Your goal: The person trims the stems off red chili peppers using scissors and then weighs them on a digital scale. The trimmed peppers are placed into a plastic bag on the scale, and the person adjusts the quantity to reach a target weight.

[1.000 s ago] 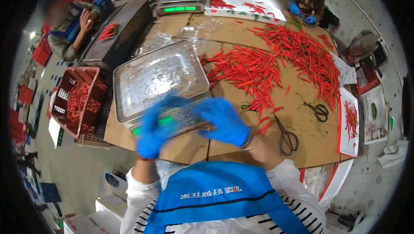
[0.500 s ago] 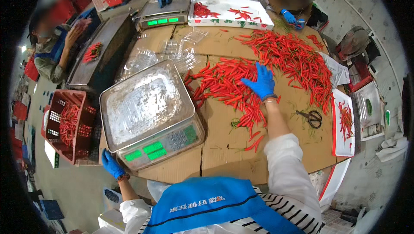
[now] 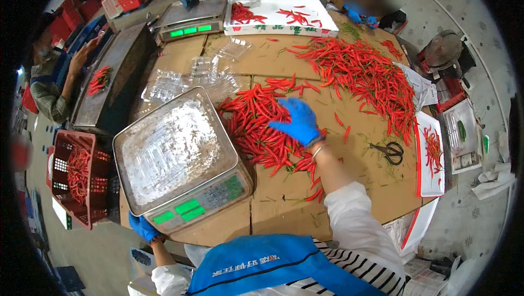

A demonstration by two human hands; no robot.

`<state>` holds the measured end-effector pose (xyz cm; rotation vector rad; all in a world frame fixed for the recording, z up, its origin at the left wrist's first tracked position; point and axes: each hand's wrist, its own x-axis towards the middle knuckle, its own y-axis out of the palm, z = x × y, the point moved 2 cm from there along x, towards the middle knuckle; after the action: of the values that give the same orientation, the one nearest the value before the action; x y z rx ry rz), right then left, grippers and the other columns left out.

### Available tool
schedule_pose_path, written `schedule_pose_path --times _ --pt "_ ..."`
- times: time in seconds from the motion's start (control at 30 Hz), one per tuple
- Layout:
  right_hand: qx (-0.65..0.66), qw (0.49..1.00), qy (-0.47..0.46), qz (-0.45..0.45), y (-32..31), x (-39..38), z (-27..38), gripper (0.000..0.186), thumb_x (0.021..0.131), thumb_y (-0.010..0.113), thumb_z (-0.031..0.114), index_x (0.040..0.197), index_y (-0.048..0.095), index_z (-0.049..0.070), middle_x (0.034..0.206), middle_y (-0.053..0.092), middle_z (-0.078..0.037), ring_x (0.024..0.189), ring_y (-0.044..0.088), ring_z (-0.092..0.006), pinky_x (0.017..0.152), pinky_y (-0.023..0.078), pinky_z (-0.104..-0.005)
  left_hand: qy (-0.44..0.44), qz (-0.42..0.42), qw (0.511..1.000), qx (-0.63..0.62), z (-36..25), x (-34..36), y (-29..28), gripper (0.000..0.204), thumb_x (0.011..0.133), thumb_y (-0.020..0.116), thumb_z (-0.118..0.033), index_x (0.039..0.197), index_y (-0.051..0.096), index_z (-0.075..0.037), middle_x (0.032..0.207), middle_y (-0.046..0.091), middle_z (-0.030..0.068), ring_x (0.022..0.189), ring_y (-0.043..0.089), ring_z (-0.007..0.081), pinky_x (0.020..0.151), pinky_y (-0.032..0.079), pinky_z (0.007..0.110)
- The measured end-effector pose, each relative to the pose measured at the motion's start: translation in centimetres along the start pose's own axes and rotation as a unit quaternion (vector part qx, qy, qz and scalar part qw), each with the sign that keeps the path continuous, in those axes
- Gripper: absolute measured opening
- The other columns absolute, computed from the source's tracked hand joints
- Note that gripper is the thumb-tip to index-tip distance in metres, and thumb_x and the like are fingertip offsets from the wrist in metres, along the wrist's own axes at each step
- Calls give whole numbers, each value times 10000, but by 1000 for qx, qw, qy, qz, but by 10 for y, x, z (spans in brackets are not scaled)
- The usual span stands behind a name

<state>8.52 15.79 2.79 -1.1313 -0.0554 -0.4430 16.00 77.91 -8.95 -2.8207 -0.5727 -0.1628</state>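
Observation:
My right hand [image 3: 299, 122], in a blue glove, is open with its fingers spread. It rests on the right side of a small pile of red chili peppers [image 3: 254, 116]. My left hand [image 3: 143, 228], also blue-gloved, is at the table's near left edge, beside the lower corner of a digital scale [image 3: 188, 208]. Its fingers look stretched out, though the scale and edge partly hide them. The scale's worn metal pan [image 3: 174, 148] carries no peppers. Farther right spreads a larger heap of chili peppers [image 3: 376, 86].
Scissors [image 3: 392, 153] lie right of my hand. Clear plastic boxes [image 3: 210, 72] sit behind the scale. A red crate [image 3: 93, 208] stands left, a white tray [image 3: 431, 178] right. Across the table are a second scale [image 3: 188, 29], a large white tray [image 3: 281, 1] and gloved co-workers.
My right hand has moved left and slightly nearer, and the small pile is shifted toward the scale, leaving a gap from the larger heap. My left hand stays by the scale's corner.

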Motion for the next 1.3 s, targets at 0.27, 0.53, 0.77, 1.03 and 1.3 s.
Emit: schedule_pose_path --times 0.27,0.53,0.77,1.03,1.3 --pt "-10 963 -50 263 34 80 -11 1013 628 593 779 1439 316 237 1491 233 -208 1358 202 -444 1088 235 -535 1 10 1000 -17 -2 3 14 293 843 544 -23 1128 589 29 1069 636 99 925 589 198 836 469 331" --pt "-187 934 -88 292 11 -6 43 1013 557 774 569 1426 306 340 1477 285 -121 1291 315 -449 944 386 -601 -9 10 999 -50 -20 -10 11 292 842 529 3 1125 591 42 1050 643 105 908 599 201 821 479 324" --pt "-134 979 -51 141 15 -10 18 685 662 743 354 1293 490 269 1208 493 -120 1055 515 -361 859 488 -474 9 13 1000 -1 -22 -4 12 288 856 549 -23 1127 595 64 1049 657 126 907 610 196 824 479 311" --pt "0 995 -3 97 23 3 -28 437 717 688 242 1135 577 182 1033 570 -157 926 583 -347 799 482 -438 58 -31 993 100 -29 -5 15 269 875 601 -135 1064 632 54 964 685 137 856 633 212 780 488 335" --pt "184 982 27 -10 -56 46 16 254 768 654 133 1013 603 89 816 601 -90 742 559 -135 674 478 -304 72 -44 982 169 -49 -11 18 296 877 590 -219 1018 653 34 956 674 187 860 645 270 784 483 365"
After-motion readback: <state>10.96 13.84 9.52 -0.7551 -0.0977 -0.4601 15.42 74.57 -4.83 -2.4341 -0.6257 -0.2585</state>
